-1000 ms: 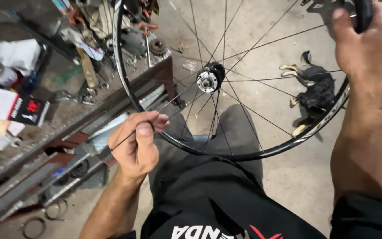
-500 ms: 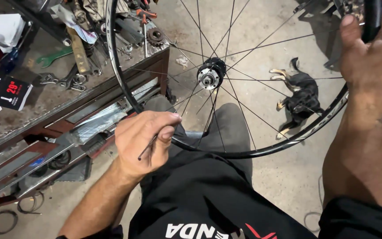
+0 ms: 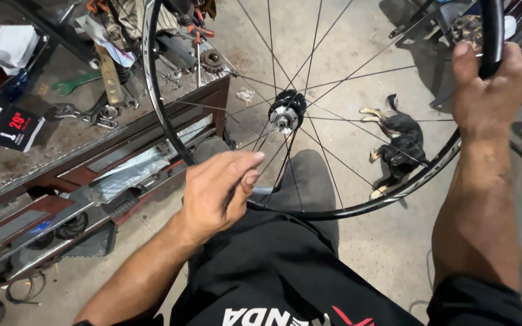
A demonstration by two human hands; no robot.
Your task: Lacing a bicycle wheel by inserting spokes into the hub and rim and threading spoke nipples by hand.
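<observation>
At centre, over lap: wheel (image 3: 309,199) upright, hub (image 3: 286,111) at 12 o'clock of left hand (image 3: 219,190). Left fingers pinched on spoke near rim; right hand (image 3: 490,90) closed round rim at 2 o'clock. Looks like spoke work; next move needs steady rim. Table (image 3: 61,151) with wrenches at 10 o'clock; dog (image 3: 403,142) on floor behind spokes.

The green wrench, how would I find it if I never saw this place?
Look at the cluttered workbench to the left of the bicycle wheel. Near its back, among grey metal tools, lies the green wrench. It is the only bright green tool there; the other wrenches nearby are plain silver.
</observation>
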